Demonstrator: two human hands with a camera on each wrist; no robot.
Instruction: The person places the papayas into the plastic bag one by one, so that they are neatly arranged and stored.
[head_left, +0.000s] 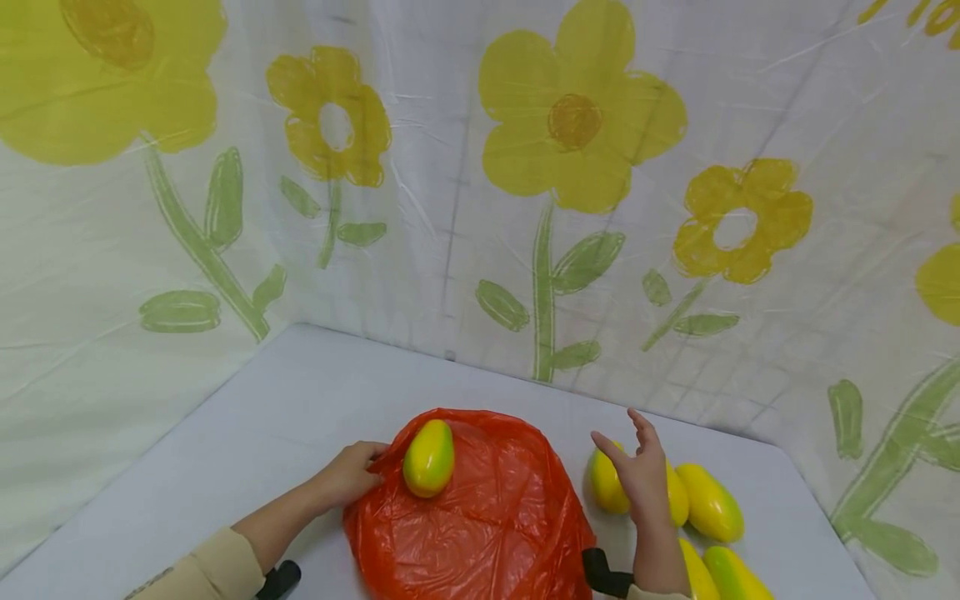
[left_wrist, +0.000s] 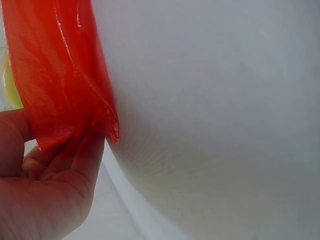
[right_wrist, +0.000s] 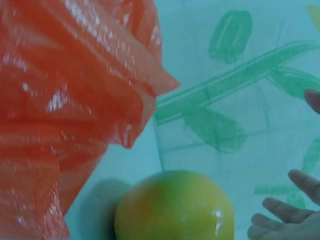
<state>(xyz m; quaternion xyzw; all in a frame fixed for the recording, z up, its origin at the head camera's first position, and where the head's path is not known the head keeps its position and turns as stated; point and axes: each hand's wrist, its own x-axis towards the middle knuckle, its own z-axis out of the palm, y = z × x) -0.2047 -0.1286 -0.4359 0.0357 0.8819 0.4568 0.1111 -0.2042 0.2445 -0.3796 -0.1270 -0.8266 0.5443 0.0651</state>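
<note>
A red plastic bag is spread wide on the table, with one yellow-green mango lying at its far left side. My left hand pinches the left edge of the bag between thumb and fingers; the left wrist view shows the red film bunched in that grip. To the bag's right, my right hand is raised with fingers spread and nothing in them. It partly covers a mango behind it. In the right wrist view a mango sits below the bag, left of the fingers.
Several more mangoes lie on the white table right of the bag, some cut off by the bottom edge of the head view. A white curtain printed with yellow flowers hangs behind the table and along its left side.
</note>
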